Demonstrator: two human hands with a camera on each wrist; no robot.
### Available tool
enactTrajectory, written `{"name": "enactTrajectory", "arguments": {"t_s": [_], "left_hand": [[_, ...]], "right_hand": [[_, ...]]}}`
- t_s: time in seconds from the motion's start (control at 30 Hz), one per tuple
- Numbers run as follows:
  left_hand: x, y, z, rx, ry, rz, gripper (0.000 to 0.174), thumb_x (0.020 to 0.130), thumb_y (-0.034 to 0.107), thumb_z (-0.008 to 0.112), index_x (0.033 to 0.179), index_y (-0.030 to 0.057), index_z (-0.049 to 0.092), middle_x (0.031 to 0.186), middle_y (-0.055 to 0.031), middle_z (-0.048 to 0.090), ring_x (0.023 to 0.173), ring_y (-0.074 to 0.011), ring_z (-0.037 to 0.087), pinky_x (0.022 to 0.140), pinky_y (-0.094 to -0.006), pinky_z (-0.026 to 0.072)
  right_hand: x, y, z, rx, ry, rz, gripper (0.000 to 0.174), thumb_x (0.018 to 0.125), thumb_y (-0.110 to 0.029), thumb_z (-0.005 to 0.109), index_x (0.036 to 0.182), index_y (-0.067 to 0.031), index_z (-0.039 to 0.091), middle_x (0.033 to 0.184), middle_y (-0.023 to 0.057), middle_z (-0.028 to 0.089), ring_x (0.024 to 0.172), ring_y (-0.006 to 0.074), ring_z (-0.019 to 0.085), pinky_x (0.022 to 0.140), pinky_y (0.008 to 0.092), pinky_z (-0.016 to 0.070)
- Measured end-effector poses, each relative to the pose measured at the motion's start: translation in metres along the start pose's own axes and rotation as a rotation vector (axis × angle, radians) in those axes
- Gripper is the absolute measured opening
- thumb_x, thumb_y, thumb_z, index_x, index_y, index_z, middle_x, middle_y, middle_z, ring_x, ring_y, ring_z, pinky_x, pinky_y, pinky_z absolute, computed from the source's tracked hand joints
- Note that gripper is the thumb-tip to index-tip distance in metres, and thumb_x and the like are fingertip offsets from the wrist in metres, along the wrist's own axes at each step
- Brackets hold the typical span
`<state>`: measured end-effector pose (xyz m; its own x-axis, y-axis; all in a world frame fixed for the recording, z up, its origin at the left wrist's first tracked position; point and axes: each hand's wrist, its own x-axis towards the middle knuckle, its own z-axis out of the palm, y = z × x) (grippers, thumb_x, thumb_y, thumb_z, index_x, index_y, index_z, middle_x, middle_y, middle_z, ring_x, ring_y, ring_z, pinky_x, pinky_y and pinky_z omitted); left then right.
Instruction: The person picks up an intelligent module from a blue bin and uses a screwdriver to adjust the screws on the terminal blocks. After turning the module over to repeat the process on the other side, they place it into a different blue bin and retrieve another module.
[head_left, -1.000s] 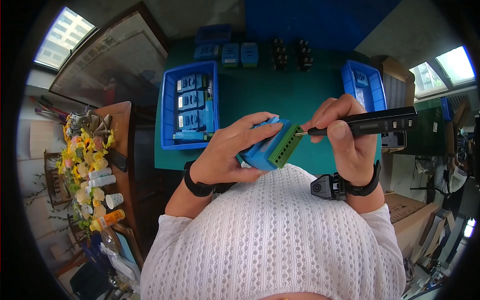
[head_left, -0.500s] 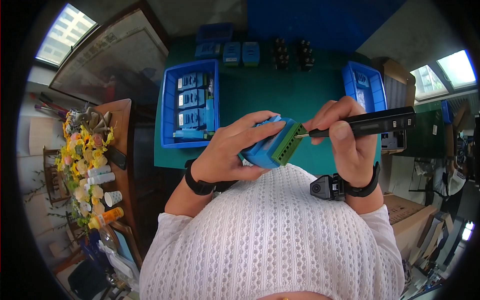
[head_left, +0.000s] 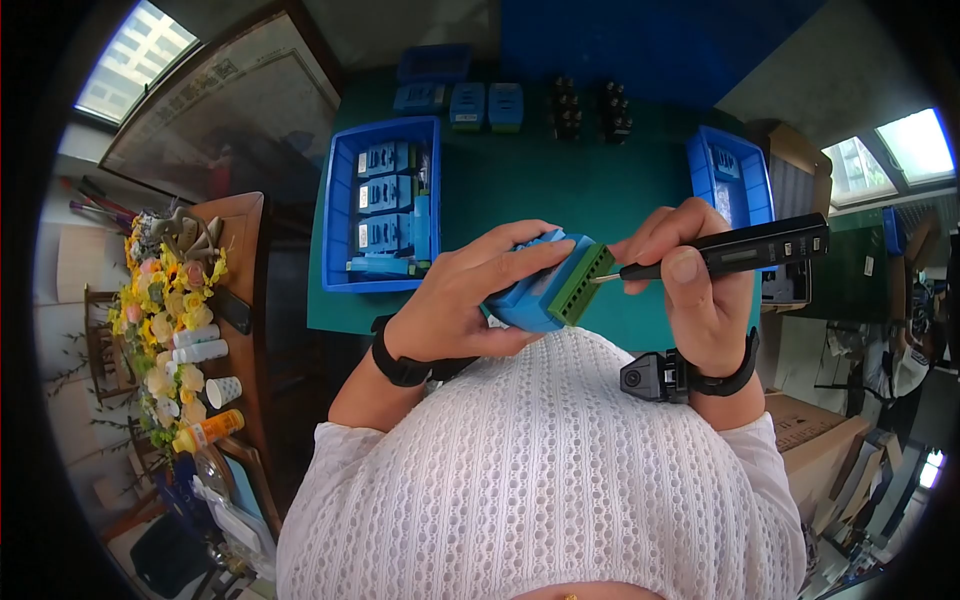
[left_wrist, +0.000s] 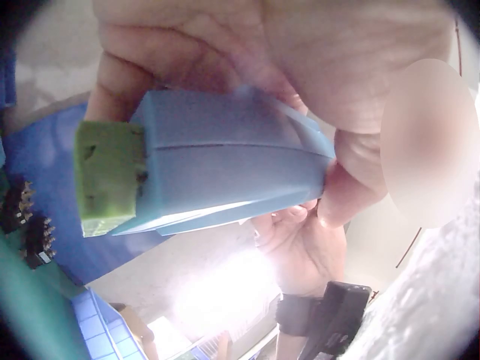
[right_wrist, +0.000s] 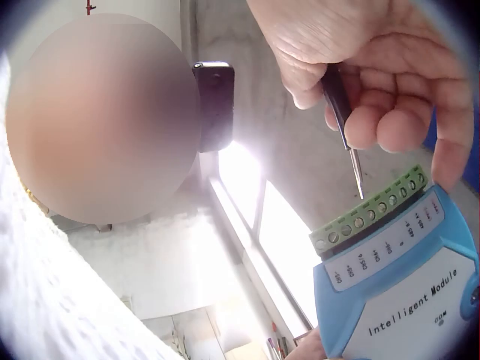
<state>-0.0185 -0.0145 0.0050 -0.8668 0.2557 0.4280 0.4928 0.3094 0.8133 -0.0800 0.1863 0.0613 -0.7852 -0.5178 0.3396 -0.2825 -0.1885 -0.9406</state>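
Observation:
A blue module [head_left: 545, 308], marked "Intelligent Module" on its white label [right_wrist: 409, 307], is gripped in my left hand [head_left: 450, 305] above my lap. Along its edge runs a green terminal block [head_left: 583, 287] with a row of screws. Thumb and fingers of my right hand [head_left: 708, 312] pinch a black pen-shaped screwdriver [head_left: 770, 247] with a small display. Its thin metal tip points at the block's middle part; in the right wrist view the shaft [right_wrist: 356, 171] ends right at the screw row. The left wrist view shows the module's side in my palm.
On the green table [head_left: 570, 185], a blue bin [head_left: 331, 215] at left holds several modules. More modules [head_left: 467, 107] and two groups of small black parts [head_left: 565, 110] stand at the back. Another blue bin [head_left: 764, 205] is at right, beside a cardboard box [head_left: 800, 170].
The screwdriver tip has shifted a little along the terminal block, toward my body. The module has turned slightly in my left hand. Both grips stay the same.

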Motion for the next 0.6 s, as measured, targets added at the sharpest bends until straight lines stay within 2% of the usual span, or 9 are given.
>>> {"name": "enactTrajectory", "arguments": {"t_s": [0.33, 0.6], "left_hand": [[-0.0004, 0.0003, -0.0001, 0.022, -0.004, -0.011, 0.067, 0.059, 0.015, 0.075, 0.122, 0.018, 0.051, 0.118, -0.0161, 0.051, 0.095, -0.0317, 0.06, 0.075, -0.0337, 0.0512], [-0.0004, 0.0017, -0.0001, 0.027, 0.006, -0.022, 0.067, 0.06, 0.015, 0.075, 0.122, 0.0182, 0.051, 0.118, -0.0162, 0.051, 0.095, -0.0314, 0.06, 0.075, -0.0336, 0.0512]], "right_hand": [[-0.0018, -0.0009, 0.0005, -0.066, -0.034, 0.058, 0.023, 0.087, -0.021, 0.057, 0.082, 0.0005, 0.052, 0.069, 0.0043, 0.056, 0.059, 0.0068, 0.054, 0.053, 0.0186, 0.042], [-0.0017, -0.0026, 0.0032, -0.009, -0.009, 0.061, 0.024, 0.087, -0.022, 0.057, 0.082, 0.0007, 0.053, 0.07, 0.0044, 0.056, 0.062, 0.008, 0.056, 0.055, 0.019, 0.0439]]}}
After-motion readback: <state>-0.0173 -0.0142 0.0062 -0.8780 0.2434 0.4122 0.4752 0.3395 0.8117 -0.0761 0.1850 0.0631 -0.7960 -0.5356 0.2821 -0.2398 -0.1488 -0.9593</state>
